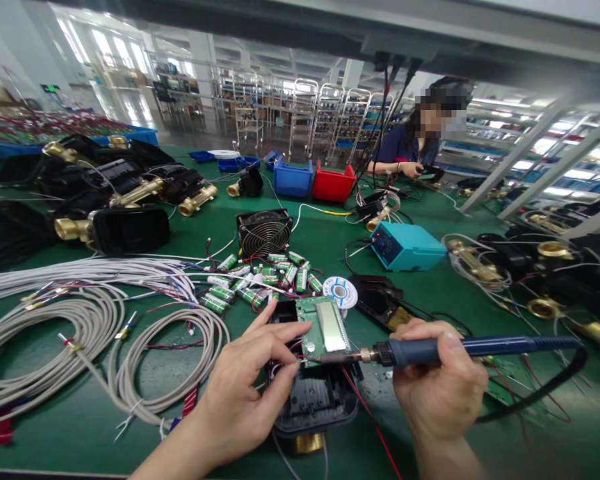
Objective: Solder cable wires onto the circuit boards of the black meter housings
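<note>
Head view: my right hand (437,383) is closed around one blue-handled soldering iron (460,348), its tip at the lower edge of one green circuit board (324,331) with a grey display. My left hand (253,383) pinches that board's left edge. One black housing (314,399) lies below the board; one black fan (265,232) stands behind it.

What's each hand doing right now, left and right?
Left hand: fingers pinching a wire at the edge of the green circuit board, steadying it.
Right hand: closed around the soldering iron, tip at the board edge.
</note>
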`<control>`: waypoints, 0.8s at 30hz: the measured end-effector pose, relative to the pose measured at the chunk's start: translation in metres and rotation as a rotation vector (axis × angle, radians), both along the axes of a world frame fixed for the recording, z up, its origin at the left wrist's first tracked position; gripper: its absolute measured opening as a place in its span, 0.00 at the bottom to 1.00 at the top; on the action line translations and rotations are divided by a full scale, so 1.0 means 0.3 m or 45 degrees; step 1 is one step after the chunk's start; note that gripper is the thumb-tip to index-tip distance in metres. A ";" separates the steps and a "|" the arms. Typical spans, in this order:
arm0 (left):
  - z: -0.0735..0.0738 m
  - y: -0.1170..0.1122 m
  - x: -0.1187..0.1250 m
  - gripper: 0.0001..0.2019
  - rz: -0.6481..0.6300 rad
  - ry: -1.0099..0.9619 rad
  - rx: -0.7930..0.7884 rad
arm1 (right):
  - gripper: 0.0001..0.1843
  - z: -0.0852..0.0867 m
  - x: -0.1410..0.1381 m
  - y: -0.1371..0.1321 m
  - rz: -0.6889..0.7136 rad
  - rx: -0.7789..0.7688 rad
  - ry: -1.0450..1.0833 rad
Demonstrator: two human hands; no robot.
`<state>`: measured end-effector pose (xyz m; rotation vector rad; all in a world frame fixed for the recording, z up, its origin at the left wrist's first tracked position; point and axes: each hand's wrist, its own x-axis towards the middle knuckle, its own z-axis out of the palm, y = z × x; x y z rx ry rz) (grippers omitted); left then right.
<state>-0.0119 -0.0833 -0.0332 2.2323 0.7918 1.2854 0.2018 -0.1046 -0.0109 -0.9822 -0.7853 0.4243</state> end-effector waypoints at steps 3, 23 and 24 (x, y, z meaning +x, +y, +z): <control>-0.001 0.001 -0.001 0.10 -0.003 -0.002 -0.007 | 0.19 0.000 -0.001 -0.001 0.016 -0.011 0.006; -0.012 0.007 0.001 0.09 -0.028 -0.006 -0.007 | 0.15 -0.013 0.022 0.023 0.583 -0.039 -0.644; -0.012 0.008 0.002 0.09 -0.031 -0.010 0.002 | 0.17 -0.006 0.026 0.026 0.658 -0.117 -0.774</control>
